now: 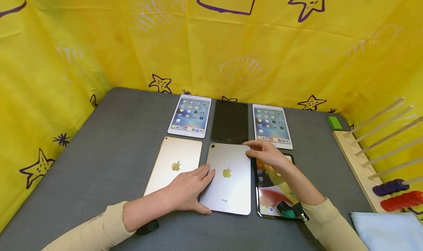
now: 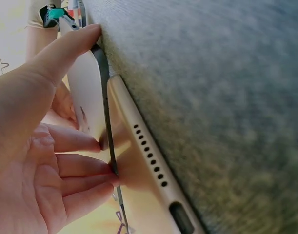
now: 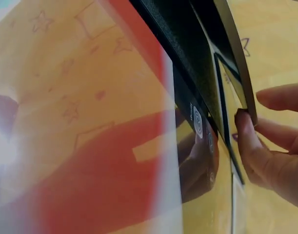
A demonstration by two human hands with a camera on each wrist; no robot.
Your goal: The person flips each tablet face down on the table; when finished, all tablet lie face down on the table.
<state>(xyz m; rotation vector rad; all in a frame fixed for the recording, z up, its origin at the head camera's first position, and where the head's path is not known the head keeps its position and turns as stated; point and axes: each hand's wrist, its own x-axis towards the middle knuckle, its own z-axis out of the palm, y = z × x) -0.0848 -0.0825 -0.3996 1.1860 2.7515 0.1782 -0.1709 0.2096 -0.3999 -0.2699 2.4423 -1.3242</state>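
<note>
A silver tablet (image 1: pixel 228 185) lies back up in the front row, its apple logo and camera showing. My left hand (image 1: pixel 190 188) touches its left side with fairly straight, spread fingers and thumb; in the left wrist view the fingertips (image 2: pixel 109 178) meet the tablet's thin edge. At its top right corner, my right hand (image 1: pixel 266 153) pinches the tablet between thumb and fingers. In the right wrist view the thumb (image 3: pixel 248 136) is against that corner, which stands raised. A gold tablet (image 1: pixel 172 152) lies back up to the left, partly under my left forearm.
Behind lie a white tablet (image 1: pixel 191 115) with lit screen, a dark-screened tablet (image 1: pixel 230 120) and another white tablet (image 1: pixel 271 122). A large black-rimmed tablet (image 1: pixel 274 196) is under my right forearm. Rightward are a wooden bead rack (image 1: pixel 357 166), a green block (image 1: pixel 335 123) and blue cloth (image 1: pixel 386 229).
</note>
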